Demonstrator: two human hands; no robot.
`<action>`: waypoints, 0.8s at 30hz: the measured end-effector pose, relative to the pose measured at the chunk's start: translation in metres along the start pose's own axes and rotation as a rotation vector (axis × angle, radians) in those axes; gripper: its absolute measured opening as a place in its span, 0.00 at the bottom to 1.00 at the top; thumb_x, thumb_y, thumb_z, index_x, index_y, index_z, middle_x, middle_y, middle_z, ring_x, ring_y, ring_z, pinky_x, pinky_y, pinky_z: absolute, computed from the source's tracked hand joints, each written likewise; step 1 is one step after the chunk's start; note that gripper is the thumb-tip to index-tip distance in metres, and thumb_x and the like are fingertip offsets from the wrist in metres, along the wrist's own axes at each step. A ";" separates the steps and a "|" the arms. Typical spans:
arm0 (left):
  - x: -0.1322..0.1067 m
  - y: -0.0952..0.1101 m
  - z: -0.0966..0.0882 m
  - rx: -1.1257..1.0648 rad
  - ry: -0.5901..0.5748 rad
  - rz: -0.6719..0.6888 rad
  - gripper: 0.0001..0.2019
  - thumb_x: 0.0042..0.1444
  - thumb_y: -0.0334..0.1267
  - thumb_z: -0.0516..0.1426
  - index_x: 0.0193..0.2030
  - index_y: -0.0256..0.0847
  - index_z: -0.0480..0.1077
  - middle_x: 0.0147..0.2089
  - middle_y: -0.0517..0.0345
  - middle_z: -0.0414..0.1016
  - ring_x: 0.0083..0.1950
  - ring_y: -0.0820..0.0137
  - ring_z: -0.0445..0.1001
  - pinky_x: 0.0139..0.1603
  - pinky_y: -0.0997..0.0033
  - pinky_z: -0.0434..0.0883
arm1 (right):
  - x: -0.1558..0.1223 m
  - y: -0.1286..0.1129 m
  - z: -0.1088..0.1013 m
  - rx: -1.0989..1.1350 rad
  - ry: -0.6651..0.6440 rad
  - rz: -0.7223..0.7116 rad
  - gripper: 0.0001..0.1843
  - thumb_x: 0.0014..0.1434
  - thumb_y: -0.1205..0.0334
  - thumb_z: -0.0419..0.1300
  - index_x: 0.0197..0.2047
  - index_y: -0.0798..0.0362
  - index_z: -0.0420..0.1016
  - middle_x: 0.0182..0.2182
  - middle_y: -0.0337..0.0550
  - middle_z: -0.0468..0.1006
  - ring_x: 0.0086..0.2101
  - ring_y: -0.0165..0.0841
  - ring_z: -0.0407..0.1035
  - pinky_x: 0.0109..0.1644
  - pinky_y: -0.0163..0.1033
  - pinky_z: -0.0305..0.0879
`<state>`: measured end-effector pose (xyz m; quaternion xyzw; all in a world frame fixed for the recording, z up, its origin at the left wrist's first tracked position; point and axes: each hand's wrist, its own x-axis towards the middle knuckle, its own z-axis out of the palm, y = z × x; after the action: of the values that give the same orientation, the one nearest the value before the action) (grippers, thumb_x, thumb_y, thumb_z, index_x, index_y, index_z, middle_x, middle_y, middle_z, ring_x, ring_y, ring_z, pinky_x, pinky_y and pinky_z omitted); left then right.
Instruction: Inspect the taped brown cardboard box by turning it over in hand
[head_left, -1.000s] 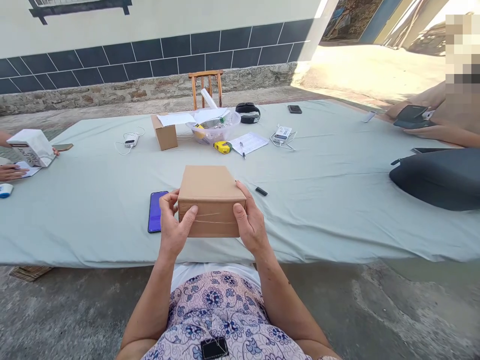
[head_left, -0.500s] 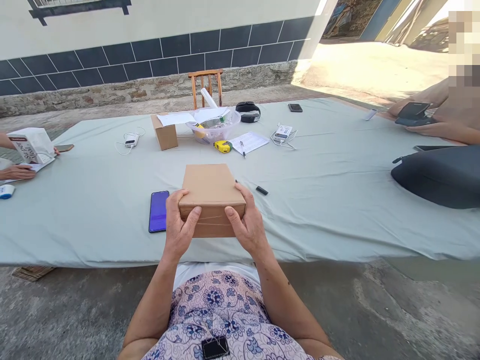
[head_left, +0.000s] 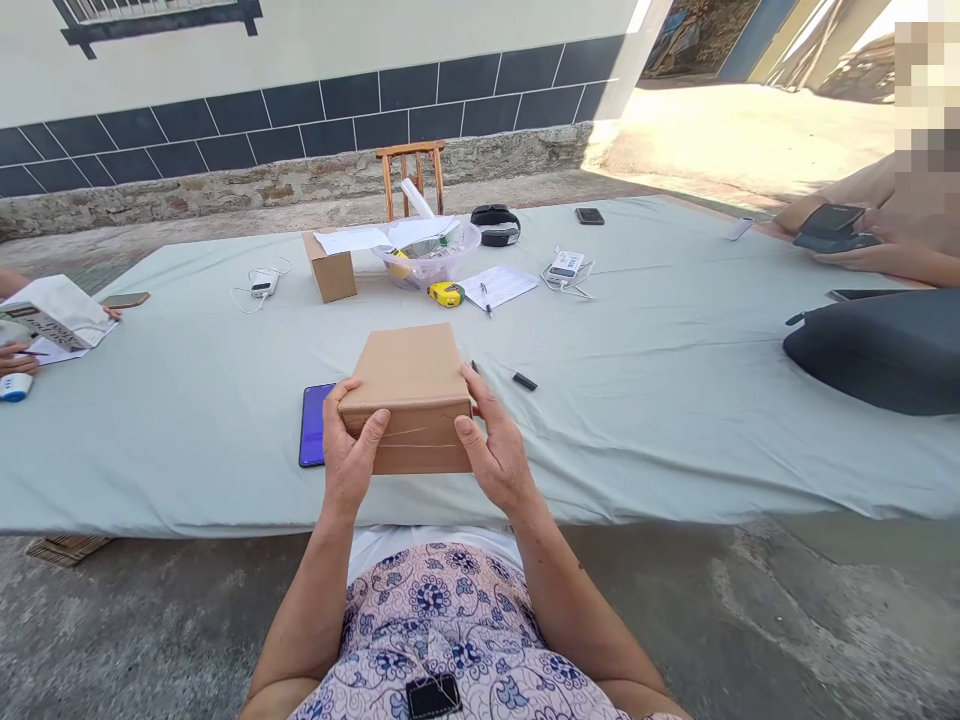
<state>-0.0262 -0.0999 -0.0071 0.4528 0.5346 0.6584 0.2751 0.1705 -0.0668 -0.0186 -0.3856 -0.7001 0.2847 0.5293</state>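
Observation:
A closed brown cardboard box (head_left: 409, 365) is held between both palms near the table's front edge. My left hand (head_left: 351, 450) grips its left side, the thumb lying on the front face. On the other side, my right hand (head_left: 495, 440) has its thumb at the front right corner and fingers along the right side. The box tilts slightly down to the left. Partly covered by my left hand, a phone (head_left: 312, 425) with a blue screen lies on the cloth. A small black object (head_left: 525, 381) and a pen tip (head_left: 475, 367) lie right of the box.
Beyond the box are a yellow tape measure (head_left: 446, 293), a written sheet (head_left: 502, 287), a plastic basket (head_left: 442, 262) and another cardboard box (head_left: 334, 275). A black bag (head_left: 877, 355) is at right. People's hands hold a white box (head_left: 64, 310) at left and a dark device (head_left: 832, 228) at right.
The cardboard box has shifted a little left and tilted, with my left hand moving left along with it. At the left, the other person's white box has tipped over.

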 end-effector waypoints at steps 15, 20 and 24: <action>0.008 -0.004 0.002 -0.164 -0.048 -0.270 0.32 0.44 0.62 0.71 0.48 0.45 0.70 0.45 0.56 0.74 0.48 0.65 0.73 0.46 0.69 0.70 | 0.005 0.010 -0.007 0.037 0.300 -0.172 0.17 0.74 0.54 0.58 0.61 0.43 0.80 0.60 0.46 0.82 0.62 0.42 0.75 0.69 0.53 0.71; 0.002 -0.001 0.005 -0.010 -0.338 -0.167 0.20 0.56 0.55 0.66 0.34 0.42 0.68 0.64 0.46 0.73 0.67 0.53 0.69 0.57 0.62 0.70 | 0.007 0.005 -0.012 0.059 0.353 -0.175 0.11 0.73 0.56 0.59 0.51 0.44 0.83 0.52 0.45 0.86 0.58 0.42 0.78 0.66 0.55 0.74; 0.000 -0.001 0.007 -0.026 -0.380 -0.149 0.20 0.57 0.56 0.65 0.41 0.43 0.67 0.58 0.46 0.77 0.60 0.56 0.76 0.54 0.62 0.72 | 0.009 -0.002 -0.008 0.045 0.305 -0.221 0.11 0.73 0.59 0.58 0.48 0.44 0.83 0.51 0.45 0.86 0.58 0.41 0.78 0.66 0.55 0.74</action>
<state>-0.0206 -0.0963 -0.0079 0.5247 0.4965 0.5458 0.4246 0.1765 -0.0606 -0.0106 -0.3329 -0.6434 0.1789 0.6658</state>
